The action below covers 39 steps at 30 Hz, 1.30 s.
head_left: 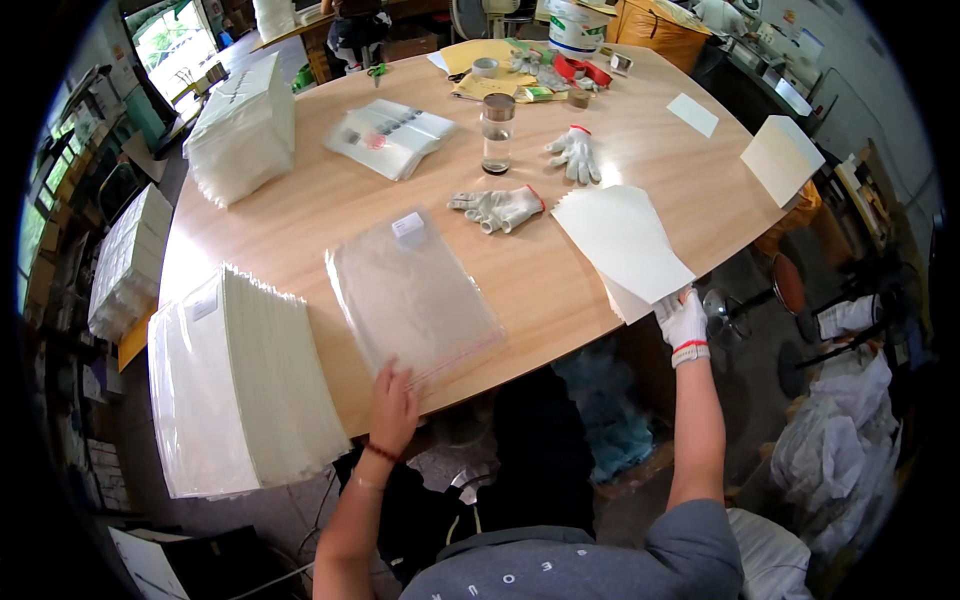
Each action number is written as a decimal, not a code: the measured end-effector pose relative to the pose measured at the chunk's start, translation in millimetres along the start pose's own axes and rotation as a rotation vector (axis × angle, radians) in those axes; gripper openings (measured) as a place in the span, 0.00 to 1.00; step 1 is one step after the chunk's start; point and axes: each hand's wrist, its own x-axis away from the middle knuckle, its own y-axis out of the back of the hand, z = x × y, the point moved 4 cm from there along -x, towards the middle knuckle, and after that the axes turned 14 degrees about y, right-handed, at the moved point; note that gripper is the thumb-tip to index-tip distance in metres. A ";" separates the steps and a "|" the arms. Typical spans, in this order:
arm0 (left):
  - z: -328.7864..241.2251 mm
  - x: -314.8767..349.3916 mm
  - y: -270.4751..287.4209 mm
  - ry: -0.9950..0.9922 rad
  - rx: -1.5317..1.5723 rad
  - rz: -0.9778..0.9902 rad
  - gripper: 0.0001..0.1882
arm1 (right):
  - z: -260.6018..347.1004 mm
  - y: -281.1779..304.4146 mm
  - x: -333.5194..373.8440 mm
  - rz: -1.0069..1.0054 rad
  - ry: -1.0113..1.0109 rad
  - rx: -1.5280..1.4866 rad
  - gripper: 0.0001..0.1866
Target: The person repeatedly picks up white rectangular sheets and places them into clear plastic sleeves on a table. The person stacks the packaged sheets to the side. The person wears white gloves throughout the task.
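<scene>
My left hand (394, 412), bare and slightly blurred, is at the near edge of a flat stack of clear plastic bags (410, 290), its fingers stretched toward the flap strip. My right hand (684, 325) wears a white knit glove with a red cuff line. It grips the near corner of a white sheet (625, 240) on top of a fanned stack of sheets, at the table's right edge. Part of its fingers is hidden under the paper. A tall pile of filled clear bags (270, 380) stands left of my left hand.
On the wooden table (400, 230) are two work gloves (497, 208), a lidded glass bottle (497, 135), printed bags (388, 138) and another bag pile (240, 130). Tape and red scissor-like handles (583, 72) lie at the back. A white card block (782, 160) sits far right.
</scene>
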 end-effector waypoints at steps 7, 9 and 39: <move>46.5 -41.6 -55.3 0.052 -0.644 0.194 0.09 | 13.9 -24.1 5.7 0.291 0.286 0.484 0.05; 48.2 -48.1 -53.9 0.014 -0.598 0.154 0.06 | 12.5 -15.6 30.2 0.272 0.446 0.418 0.05; 13.9 28.9 -114.4 0.409 0.710 0.182 0.12 | -81.1 -7.4 306.8 0.403 -0.400 0.262 0.07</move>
